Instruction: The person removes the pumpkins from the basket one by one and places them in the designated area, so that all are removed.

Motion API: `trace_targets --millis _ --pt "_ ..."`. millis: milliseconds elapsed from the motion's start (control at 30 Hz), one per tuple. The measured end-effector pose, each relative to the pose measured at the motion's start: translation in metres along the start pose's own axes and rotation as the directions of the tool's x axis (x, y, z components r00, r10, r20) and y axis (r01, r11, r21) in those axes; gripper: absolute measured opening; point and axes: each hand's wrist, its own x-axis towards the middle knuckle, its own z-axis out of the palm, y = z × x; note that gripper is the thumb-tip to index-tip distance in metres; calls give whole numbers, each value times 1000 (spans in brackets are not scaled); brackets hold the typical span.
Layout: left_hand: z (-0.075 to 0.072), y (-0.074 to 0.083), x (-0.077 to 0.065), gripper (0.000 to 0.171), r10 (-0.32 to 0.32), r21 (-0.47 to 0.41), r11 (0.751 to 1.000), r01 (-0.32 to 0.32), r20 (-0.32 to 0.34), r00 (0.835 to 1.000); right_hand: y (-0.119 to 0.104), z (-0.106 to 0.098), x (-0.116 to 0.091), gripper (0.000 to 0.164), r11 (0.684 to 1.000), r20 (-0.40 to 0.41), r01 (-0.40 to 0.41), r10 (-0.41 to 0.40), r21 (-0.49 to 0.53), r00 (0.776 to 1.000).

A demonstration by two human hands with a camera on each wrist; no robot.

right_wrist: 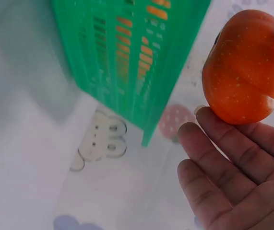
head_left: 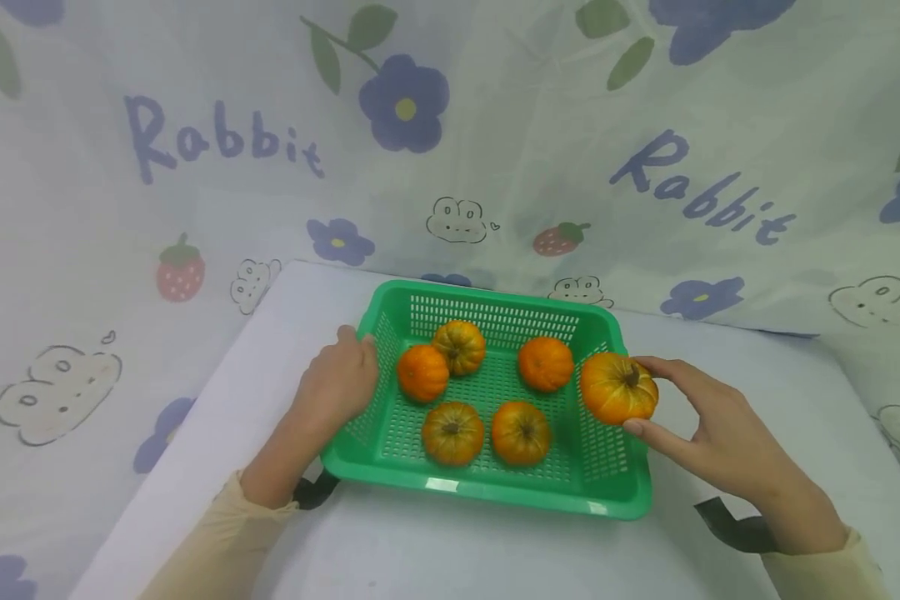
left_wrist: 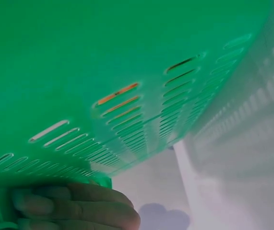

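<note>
One green basket (head_left: pixel 487 494) sat on a white table (head_left: pixel 390 550). Six pumpkins were in view altogether, five inside the basket and one in the air. Read from the basket's middle in the head view, an orange pumpkin (head_left: pixel 423 373) lay near ten o'clock, touching a striped pumpkin (head_left: pixel 461 350) at eleven; a smooth pumpkin (head_left: pixel 545 364) lay at two; a front right pumpkin (head_left: pixel 521 433) lay between four and five, just beside a front left pumpkin (head_left: pixel 453 435) between seven and eight.

Two hands were at work. The left hand (head_left: pixel 339 373), at nine o'clock, had its fingers curled round the basket's rim. The right hand (head_left: pixel 727 433), past three o'clock, pinched the sixth pumpkin (head_left: pixel 613 393) between thumb and finger, with other fingers stretched out. That pumpkin hung at three o'clock by the right wall, apart from it in the right wrist view. Behind stood a cloth (head_left: pixel 495 158) with two "Rabbit" words.
</note>
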Motion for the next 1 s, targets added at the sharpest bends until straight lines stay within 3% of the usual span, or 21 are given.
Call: trace_targets --millis 333,633,1000 --pt "-1 -2 -1 58 -18 -34 999 19 10 1000 29 -13 -7 76 988 -52 -152 152 -7 987" --pt "0 -4 0 61 -19 -99 995 22 27 999 55 -11 -9 79 953 -19 -301 301 -3 953" --pt "0 0 -2 59 -14 -110 994 17 28 999 81 5 -6 90 916 55 -402 402 -8 914"
